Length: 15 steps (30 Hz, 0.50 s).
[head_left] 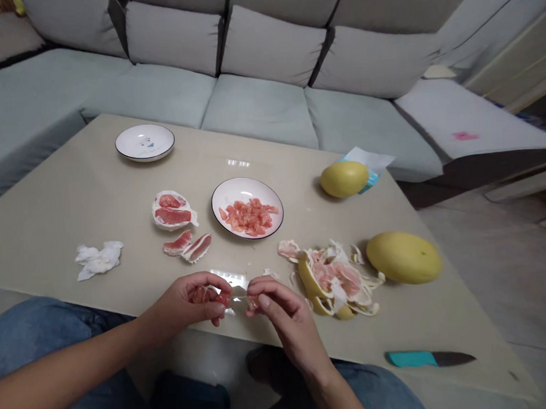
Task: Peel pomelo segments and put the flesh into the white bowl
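Note:
My left hand [181, 302] is closed around a red pomelo segment [222, 299], its flesh showing between thumb and fingers. Close beside it, my right hand [284, 312] pinches a small pale pink piece of pomelo membrane [252, 302]. A thin whitish strip stretches between the two hands. Beyond them, a white plate [225, 225] with a dark rim bears peeled pink pulp pieces [253, 217]. Two loose segments [196, 248] lie left of that plate, with part of a peeled pomelo [172, 212] behind them. Right of my hands is a heap of peel and membrane [335, 281].
Two whole yellow pomelos [403, 257] stand on the right of the table [92, 197], the farther one by a blue-and-white packet [367, 161]. A knife [430, 358] lies near the front right edge. Crumpled tissue [99, 259] and another plate [146, 153] are left; a sofa [258, 106] stands behind.

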Each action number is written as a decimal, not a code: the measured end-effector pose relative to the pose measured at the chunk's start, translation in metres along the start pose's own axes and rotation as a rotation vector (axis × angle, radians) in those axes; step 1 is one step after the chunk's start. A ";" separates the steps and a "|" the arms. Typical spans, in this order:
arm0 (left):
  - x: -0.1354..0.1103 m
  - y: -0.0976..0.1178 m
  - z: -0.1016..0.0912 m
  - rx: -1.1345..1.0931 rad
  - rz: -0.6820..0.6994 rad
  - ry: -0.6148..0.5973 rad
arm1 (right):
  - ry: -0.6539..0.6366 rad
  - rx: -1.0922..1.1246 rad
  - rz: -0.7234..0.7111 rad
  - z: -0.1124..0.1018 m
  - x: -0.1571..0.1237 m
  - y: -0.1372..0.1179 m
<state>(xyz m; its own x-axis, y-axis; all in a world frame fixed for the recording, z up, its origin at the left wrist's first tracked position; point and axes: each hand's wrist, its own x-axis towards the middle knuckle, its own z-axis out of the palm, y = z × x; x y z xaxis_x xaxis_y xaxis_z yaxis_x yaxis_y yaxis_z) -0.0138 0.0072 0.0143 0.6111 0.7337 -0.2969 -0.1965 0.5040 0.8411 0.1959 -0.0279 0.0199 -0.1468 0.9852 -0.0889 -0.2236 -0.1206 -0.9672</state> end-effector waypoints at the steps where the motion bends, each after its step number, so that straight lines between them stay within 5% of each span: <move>1: 0.000 0.000 0.000 -0.003 0.000 -0.002 | -0.009 0.018 0.024 -0.001 0.000 0.001; 9: 0.015 0.027 0.008 0.265 -0.053 0.210 | 0.041 0.095 0.002 -0.009 0.002 -0.005; 15: 0.087 0.066 0.008 0.895 0.284 0.207 | 0.164 -0.043 -0.131 -0.016 0.004 -0.012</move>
<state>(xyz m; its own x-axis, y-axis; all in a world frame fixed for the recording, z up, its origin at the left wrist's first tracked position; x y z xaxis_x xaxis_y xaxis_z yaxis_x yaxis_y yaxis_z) 0.0326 0.1011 0.0475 0.4668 0.8839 -0.0303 0.3942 -0.1772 0.9018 0.2132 -0.0208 0.0270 0.0406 0.9992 0.0045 -0.1888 0.0121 -0.9819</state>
